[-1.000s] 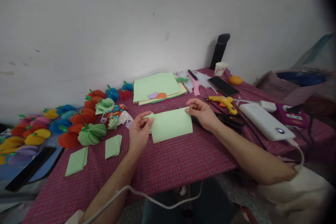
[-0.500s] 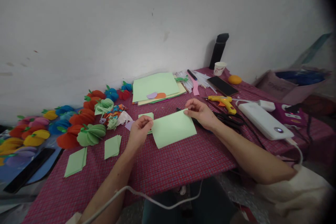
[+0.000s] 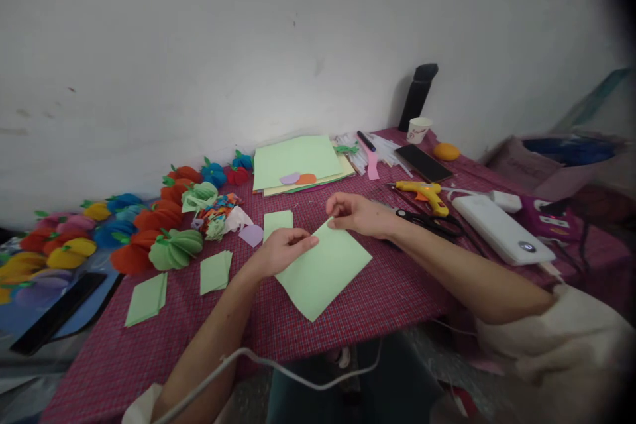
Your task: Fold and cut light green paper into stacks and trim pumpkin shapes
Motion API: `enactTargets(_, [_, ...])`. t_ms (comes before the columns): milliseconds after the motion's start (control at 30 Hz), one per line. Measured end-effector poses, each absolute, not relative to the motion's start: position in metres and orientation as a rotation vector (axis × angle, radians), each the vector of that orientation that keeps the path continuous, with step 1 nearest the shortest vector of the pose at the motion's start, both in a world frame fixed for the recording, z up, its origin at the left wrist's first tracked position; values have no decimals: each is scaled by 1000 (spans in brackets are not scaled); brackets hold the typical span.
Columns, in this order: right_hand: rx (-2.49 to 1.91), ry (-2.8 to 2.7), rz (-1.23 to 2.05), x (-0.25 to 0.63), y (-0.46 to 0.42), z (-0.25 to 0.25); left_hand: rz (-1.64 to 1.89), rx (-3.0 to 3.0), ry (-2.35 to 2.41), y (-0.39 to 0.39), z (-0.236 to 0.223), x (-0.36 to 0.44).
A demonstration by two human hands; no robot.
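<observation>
A light green sheet of paper [image 3: 325,271] is tilted in front of me, one corner pointing toward the table's front edge. My left hand [image 3: 285,250] grips its upper left edge, thumb lying on top. At the far corner, my right hand [image 3: 358,215] pinches the paper between thumb and fingers. Just behind my left hand lies a small stack of green paper pieces [image 3: 278,220]. Two more small green stacks, one nearer [image 3: 214,273] and one farther left [image 3: 147,299], rest on the checked tablecloth [image 3: 397,298]. Scissors [image 3: 430,223] lie beyond my right wrist.
Paper pumpkins [image 3: 176,250] in many colours crowd the left, beside paper scraps [image 3: 221,217]. Large paper sheets [image 3: 298,156] lie at the back. To the right are a yellow glue gun [image 3: 422,191], a phone [image 3: 424,163], a white power bank [image 3: 501,228] and a black bottle [image 3: 417,96].
The green sheet has turned so that a corner faces me. My right hand has moved left along its far edge, and my left hand has shifted slightly right, its thumb now over the paper.
</observation>
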State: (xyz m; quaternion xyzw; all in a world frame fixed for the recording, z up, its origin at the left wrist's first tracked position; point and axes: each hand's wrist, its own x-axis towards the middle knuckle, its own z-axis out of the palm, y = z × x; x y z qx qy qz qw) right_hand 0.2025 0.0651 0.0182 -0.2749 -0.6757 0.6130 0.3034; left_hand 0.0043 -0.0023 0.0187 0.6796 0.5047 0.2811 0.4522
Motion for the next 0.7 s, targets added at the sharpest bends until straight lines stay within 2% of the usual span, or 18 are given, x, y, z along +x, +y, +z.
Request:
enactTargets(300, [-624,-1978,1602,175,71,34,832,1780,1321,-1,12,3])
enactTargets(700, [-907,-2030,1951,203,71,8,877,1672,1434,0,-6,4])
